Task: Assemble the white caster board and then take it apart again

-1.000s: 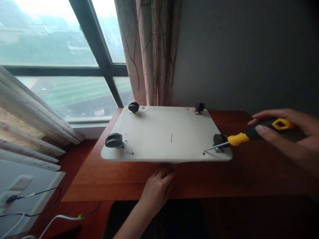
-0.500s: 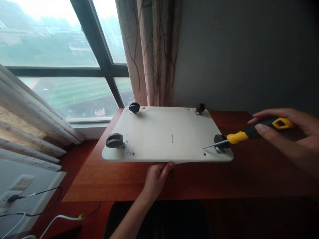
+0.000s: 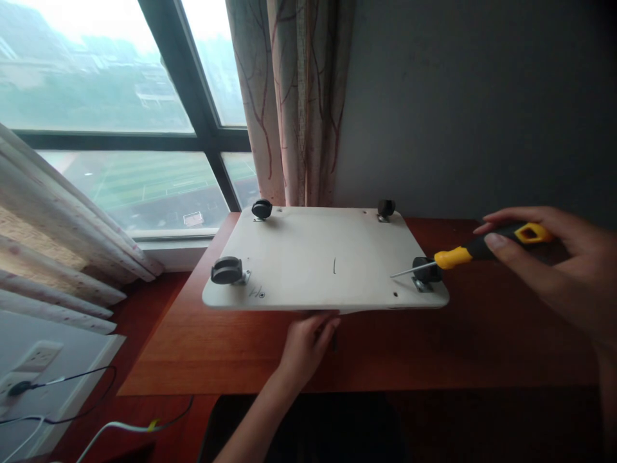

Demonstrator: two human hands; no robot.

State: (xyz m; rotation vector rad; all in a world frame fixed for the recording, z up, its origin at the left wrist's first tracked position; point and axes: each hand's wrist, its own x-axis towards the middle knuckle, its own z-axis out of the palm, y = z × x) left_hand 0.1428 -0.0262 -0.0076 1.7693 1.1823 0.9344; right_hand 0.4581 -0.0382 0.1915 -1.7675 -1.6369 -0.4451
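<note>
My right hand [image 3: 554,270] is closed around the black-and-yellow handle of a screwdriver [image 3: 453,257]. Its metal shaft points left, passing in front of the near right caster [image 3: 427,271], with the tip over the white board [image 3: 308,257] near a dark screw hole [image 3: 396,294]. The board carries casters at its corners, wheels up, among them the near left caster [image 3: 227,271]. At the middle of the board's near edge, my left hand [image 3: 308,341] grips from below with curled fingers, partly hidden by the board.
Beneath the board is a reddish-brown wooden table [image 3: 193,360]. A window [image 3: 130,186] and curtains [image 3: 294,96] stand behind and to the left. Cables [image 3: 120,424] run from a wall socket [image 3: 41,357] at lower left. A dark seat [image 3: 308,424] sits below the table's front edge.
My right hand and the screwdriver have shifted slightly left and up. The board's near edge appears a little higher, while my left hand keeps its place under it.
</note>
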